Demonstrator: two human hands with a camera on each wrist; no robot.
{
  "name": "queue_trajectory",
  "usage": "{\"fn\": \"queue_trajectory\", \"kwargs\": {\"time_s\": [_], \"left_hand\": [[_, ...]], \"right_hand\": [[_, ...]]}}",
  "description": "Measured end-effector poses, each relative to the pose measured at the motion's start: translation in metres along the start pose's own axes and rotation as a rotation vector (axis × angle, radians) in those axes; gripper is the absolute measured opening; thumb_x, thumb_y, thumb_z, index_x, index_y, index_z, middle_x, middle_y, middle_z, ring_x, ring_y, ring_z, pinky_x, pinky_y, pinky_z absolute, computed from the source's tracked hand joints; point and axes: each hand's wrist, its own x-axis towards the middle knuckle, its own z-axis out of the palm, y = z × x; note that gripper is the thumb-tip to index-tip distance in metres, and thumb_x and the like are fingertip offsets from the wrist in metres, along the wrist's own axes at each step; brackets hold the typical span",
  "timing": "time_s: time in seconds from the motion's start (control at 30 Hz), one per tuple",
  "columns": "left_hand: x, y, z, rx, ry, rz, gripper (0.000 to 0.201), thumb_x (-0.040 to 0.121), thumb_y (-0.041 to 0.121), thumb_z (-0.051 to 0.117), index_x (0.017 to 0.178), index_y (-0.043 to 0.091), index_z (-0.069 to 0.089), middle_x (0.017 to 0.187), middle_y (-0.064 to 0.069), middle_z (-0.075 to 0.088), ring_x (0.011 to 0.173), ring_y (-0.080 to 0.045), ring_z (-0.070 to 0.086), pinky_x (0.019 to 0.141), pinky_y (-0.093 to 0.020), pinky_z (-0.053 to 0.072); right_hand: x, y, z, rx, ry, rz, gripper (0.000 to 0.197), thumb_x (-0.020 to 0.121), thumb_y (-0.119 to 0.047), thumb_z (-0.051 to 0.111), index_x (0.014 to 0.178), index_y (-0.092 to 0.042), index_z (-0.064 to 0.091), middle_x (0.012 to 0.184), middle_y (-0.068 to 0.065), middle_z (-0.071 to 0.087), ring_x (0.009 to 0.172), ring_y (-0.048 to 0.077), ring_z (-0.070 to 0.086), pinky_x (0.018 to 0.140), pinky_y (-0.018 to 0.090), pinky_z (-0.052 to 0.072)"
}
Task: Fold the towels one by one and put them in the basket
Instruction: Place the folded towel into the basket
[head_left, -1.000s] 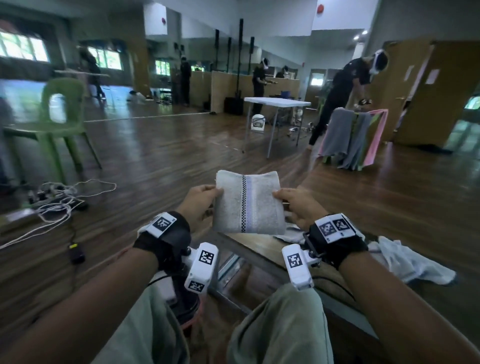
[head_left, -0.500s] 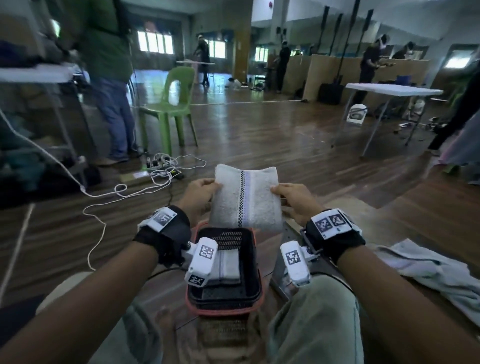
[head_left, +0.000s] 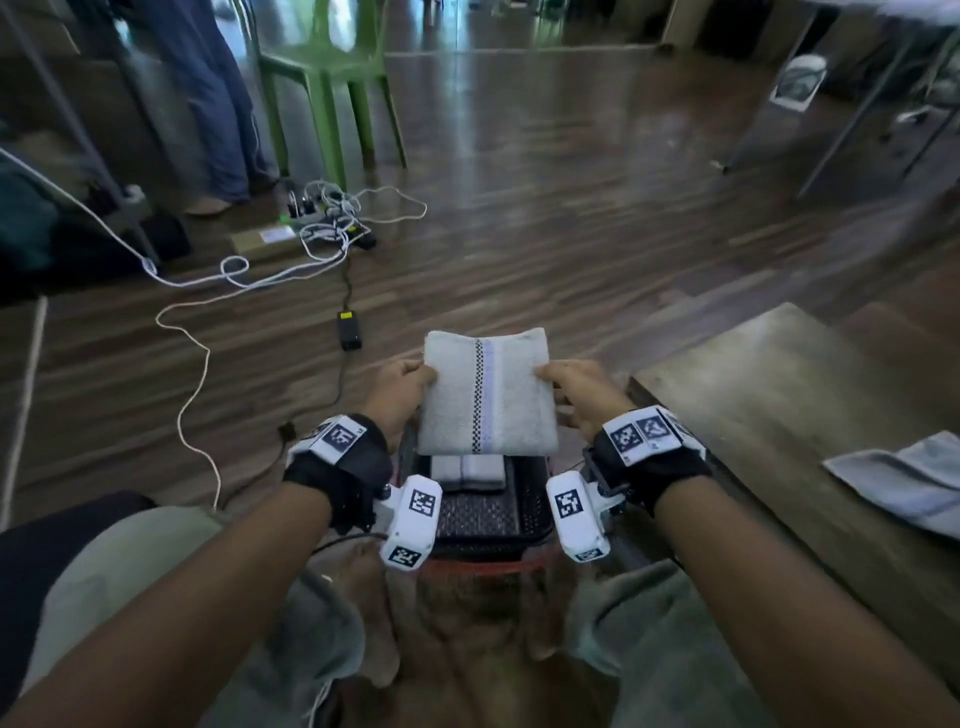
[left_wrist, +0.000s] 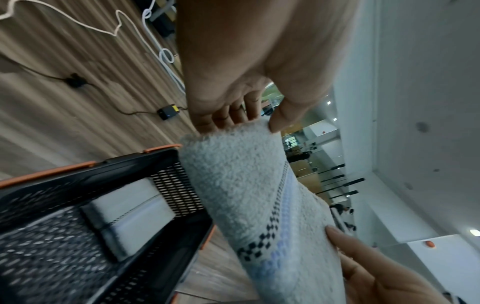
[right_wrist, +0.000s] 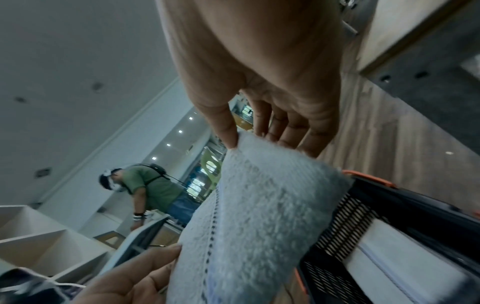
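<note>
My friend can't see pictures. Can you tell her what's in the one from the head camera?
Two hands, the left hand and the right hand, hold a folded grey towel by its sides just above a black basket that already has a folded towel inside. Another towel lies on a wooden table to the right.

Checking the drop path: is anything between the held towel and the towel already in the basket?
Nothing: the left wrist view shows only air between the held towel and the folded towel in the basket.
</note>
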Motion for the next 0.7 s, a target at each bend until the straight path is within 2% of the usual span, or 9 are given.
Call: {"fn": "queue_trajectory", "kwargs": {"time_s": [0.1,0.17,0.27,0.33,0.4,0.5,0.57,0.63,0.7], "left_hand": [[0.038,-0.045,0.007,0.051,0.042,-0.097,0.021,0.089,0.01,0.051,0.108,0.006,0.058,0.099,-0.01,0.06,0.081,-0.02,0.053,0.057,-0.024,0.04],[0.063,-0.076,0.011,0.101,0.031,-0.145,0.023,0.089,0.007,0.05,0.11,0.003,0.058,0.101,-0.013,0.061,0.085,-0.019,0.053,0.062,-0.023,0.04],[0.098,-0.12,0.017,0.184,0.028,-0.22,0.023,0.088,0.002,0.049,0.105,0.004,0.064,0.097,-0.013,0.064,0.083,-0.02,0.055,0.068,-0.025,0.041],[0.122,-0.147,0.021,0.218,0.047,-0.26,0.025,0.086,0.001,0.048,0.101,0.002,0.068,0.092,-0.011,0.065,0.082,-0.022,0.057,0.067,-0.026,0.045],[0.147,-0.171,0.027,0.27,0.056,-0.3,0.026,0.083,0.003,0.048,0.097,0.002,0.07,0.092,-0.012,0.067,0.085,-0.025,0.062,0.075,-0.032,0.052],[0.182,-0.199,0.037,0.313,0.088,-0.345,0.029,0.076,0.011,0.048,0.094,0.005,0.07,0.101,-0.017,0.07,0.093,-0.032,0.065,0.087,-0.044,0.053],[0.2,-0.208,0.046,0.327,0.134,-0.346,0.033,0.08,0.009,0.047,0.106,0.001,0.067,0.109,-0.017,0.067,0.101,-0.033,0.063,0.092,-0.041,0.051],[0.218,-0.215,0.054,0.329,0.177,-0.346,0.035,0.085,0.007,0.046,0.116,0.001,0.061,0.117,-0.015,0.064,0.108,-0.031,0.059,0.094,-0.034,0.047],[0.237,-0.22,0.059,0.314,0.21,-0.342,0.034,0.086,0.006,0.046,0.118,0.002,0.058,0.12,-0.013,0.062,0.111,-0.029,0.057,0.092,-0.03,0.043]], "right_hand": [[0.038,0.036,0.014,-0.047,0.003,0.104,0.006,0.087,-0.012,0.056,0.085,-0.012,0.062,0.09,0.011,0.061,0.073,0.022,0.058,0.06,0.027,0.044],[0.068,0.061,0.022,-0.102,0.024,0.179,0.004,0.086,-0.012,0.058,0.083,-0.012,0.06,0.094,0.011,0.063,0.074,0.022,0.059,0.063,0.029,0.048],[0.115,0.099,0.035,-0.207,0.042,0.275,0.008,0.083,-0.012,0.061,0.088,-0.006,0.061,0.105,0.017,0.067,0.092,0.031,0.063,0.085,0.043,0.053],[0.141,0.121,0.043,-0.295,0.046,0.325,0.017,0.083,-0.013,0.06,0.097,-0.003,0.063,0.104,0.014,0.066,0.1,0.031,0.062,0.092,0.042,0.051],[0.167,0.141,0.05,-0.352,0.055,0.352,0.026,0.086,-0.012,0.057,0.105,0.004,0.062,0.099,0.016,0.063,0.101,0.031,0.061,0.089,0.039,0.049],[0.205,0.164,0.061,-0.393,0.055,0.36,0.026,0.085,-0.011,0.055,0.101,0.009,0.062,0.095,0.018,0.064,0.091,0.031,0.061,0.079,0.037,0.049],[0.23,0.174,0.068,-0.414,0.06,0.36,0.024,0.084,-0.01,0.054,0.096,0.008,0.063,0.086,0.014,0.061,0.081,0.027,0.058,0.07,0.032,0.042],[0.255,0.182,0.072,-0.43,0.072,0.357,0.022,0.086,-0.01,0.052,0.096,0.006,0.063,0.085,0.012,0.058,0.079,0.024,0.055,0.068,0.028,0.038],[0.278,0.188,0.076,-0.438,0.076,0.345,0.022,0.087,-0.01,0.051,0.1,0.005,0.063,0.088,0.011,0.058,0.079,0.023,0.054,0.068,0.028,0.038]]}}
